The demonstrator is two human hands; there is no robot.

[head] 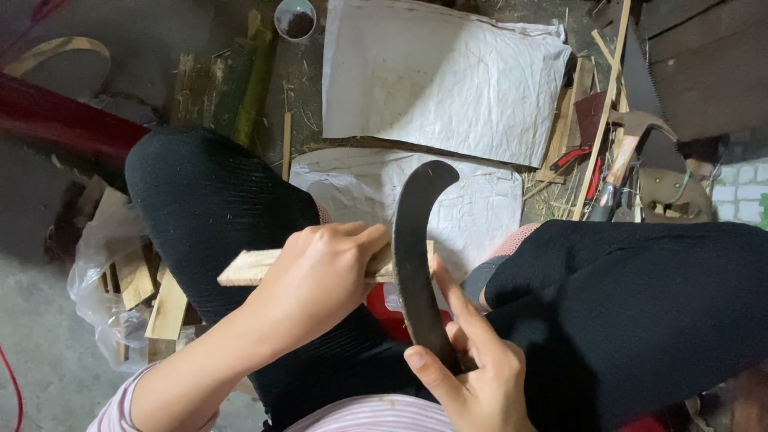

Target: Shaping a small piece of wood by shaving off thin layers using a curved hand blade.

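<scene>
My left hand [324, 276] grips a flat pale wooden strip [250, 267] that lies crosswise over my black-clad left knee [208, 200]. My right hand [472, 368] holds the lower part of a dark curved blade [416, 240], with its hooked tip pointing away from me. The blade stands across the wooden strip near my left fingers, and my right index finger lies along the blade's side. The strip's right end is hidden behind the blade.
White sacking [448, 80] lies on the ground ahead. A clear plastic bag with several wood offcuts [132, 288] sits at the left. At the right lie a hand saw [640, 80], thin wooden sticks [604, 112] and red-handled tools [572, 156]. A small cup [295, 18] stands at the top.
</scene>
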